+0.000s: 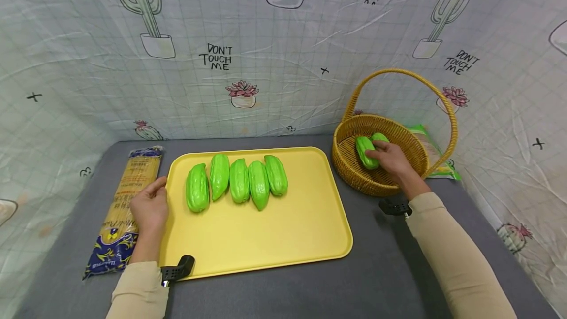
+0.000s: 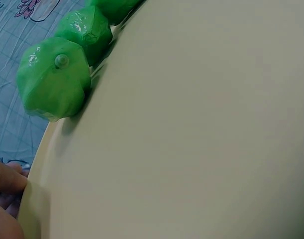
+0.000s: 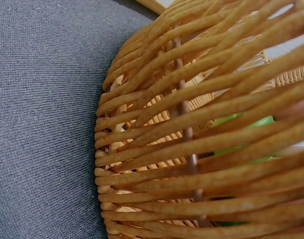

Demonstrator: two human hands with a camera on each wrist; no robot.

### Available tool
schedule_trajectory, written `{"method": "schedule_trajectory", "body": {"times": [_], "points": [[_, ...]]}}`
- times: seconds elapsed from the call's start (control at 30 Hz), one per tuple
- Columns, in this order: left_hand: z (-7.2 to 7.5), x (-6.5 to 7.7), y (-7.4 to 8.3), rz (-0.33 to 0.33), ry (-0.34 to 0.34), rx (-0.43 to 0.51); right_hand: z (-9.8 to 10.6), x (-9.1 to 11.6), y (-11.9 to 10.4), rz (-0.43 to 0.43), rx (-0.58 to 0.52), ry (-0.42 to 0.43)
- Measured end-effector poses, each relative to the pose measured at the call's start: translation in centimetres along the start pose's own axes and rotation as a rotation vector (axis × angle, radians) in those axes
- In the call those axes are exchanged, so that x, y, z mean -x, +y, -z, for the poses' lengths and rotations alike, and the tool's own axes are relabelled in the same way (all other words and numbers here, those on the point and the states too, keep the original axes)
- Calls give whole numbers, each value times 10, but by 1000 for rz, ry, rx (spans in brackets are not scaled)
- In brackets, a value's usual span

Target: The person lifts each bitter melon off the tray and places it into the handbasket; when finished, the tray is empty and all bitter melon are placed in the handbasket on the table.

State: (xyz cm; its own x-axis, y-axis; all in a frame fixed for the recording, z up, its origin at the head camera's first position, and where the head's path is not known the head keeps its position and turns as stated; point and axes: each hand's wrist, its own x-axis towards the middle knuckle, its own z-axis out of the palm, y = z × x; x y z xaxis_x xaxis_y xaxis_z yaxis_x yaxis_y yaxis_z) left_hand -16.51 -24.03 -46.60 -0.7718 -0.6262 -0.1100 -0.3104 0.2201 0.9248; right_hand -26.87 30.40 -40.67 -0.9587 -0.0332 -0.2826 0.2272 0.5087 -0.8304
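Grey tabletop (image 1: 274, 294); green gourd (image 1: 364, 151) in basket (image 1: 354, 178), apparently touching right hand (image 1: 393, 160).

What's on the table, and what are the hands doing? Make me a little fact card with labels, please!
Base: dark grey table
Left: long clear-and-blue plastic packet of yellow spaghetti
Middle: round-cornered yellow rectangular tray
On tray: five shiny green, ridged, oblong vegetable shapes, side by side
Right: tall-handled, round, golden-brown woven basket
In basket: two more green vegetable shapes showing
Far right: partly hidden green-edged packet
Left hand: touching the tray's left rim
Right hand: in the basket, touching a green vegetable shape; grip unclear
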Motion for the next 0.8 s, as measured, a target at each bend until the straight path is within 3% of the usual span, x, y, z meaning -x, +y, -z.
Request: {"method": "schedule_trajectory", "body": {"times": [0.57,0.8], "points": [[1,0,1,-2,-1,3,0,0,-3,-15,-7,-16],[1,0,-1,-8,2,0,0,0,-1,-38,60,-9]]}}
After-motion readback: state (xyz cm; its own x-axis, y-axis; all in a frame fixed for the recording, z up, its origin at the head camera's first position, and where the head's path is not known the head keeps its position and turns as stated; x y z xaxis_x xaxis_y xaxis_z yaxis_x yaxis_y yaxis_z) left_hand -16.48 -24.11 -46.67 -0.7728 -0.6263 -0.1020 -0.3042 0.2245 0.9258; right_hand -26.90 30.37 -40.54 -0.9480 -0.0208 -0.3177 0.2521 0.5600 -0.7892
